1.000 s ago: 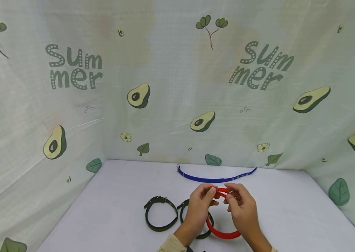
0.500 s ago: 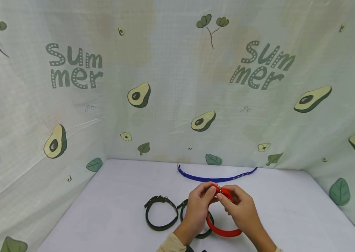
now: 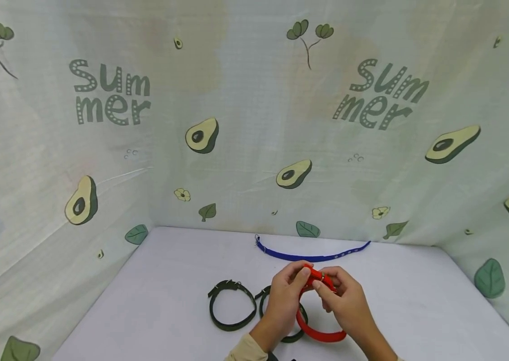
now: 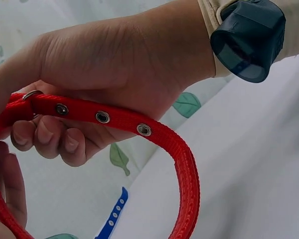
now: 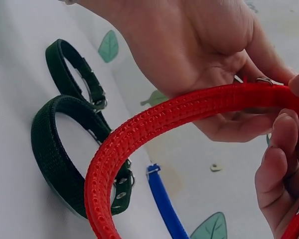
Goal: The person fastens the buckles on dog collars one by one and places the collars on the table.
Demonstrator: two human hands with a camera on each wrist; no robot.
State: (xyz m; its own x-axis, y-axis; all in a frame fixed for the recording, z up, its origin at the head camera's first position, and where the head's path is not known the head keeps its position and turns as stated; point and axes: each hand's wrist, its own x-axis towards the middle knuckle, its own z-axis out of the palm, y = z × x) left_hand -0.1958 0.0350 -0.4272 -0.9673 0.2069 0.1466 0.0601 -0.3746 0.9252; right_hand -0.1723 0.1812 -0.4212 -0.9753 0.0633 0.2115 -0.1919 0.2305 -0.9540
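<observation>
A red webbing collar (image 3: pixel 322 335) hangs as a loop between my two hands, just above the table. My left hand (image 3: pixel 283 296) pinches its top between thumb and fingers, beside the buckle area. From the right, my right hand (image 3: pixel 346 301) pinches the same stretch, thumb on the strap. Metal eyelets line one side of the collar (image 4: pixel 122 119) in the left wrist view, and a metal ring (image 4: pixel 33 94) sits close to the fingers. Stitched double webbing of the collar (image 5: pixel 139 127) shows in the right wrist view. Fingers partly hide the buckle.
A blue collar (image 3: pixel 299 257) lies stretched out along the back of the white table (image 3: pixel 168 301). Left of the hands lies a buckled dark green collar (image 3: pixel 231 327); a second green collar (image 5: pixel 45 144) is partly behind the left hand. A printed cloth (image 3: pixel 245 100) walls the back and sides.
My right hand has closed in toward the left, its thumb now on the red strap by the buckle. The small open loop of strap between the fingers now lies flatter, and the left hand stays put.
</observation>
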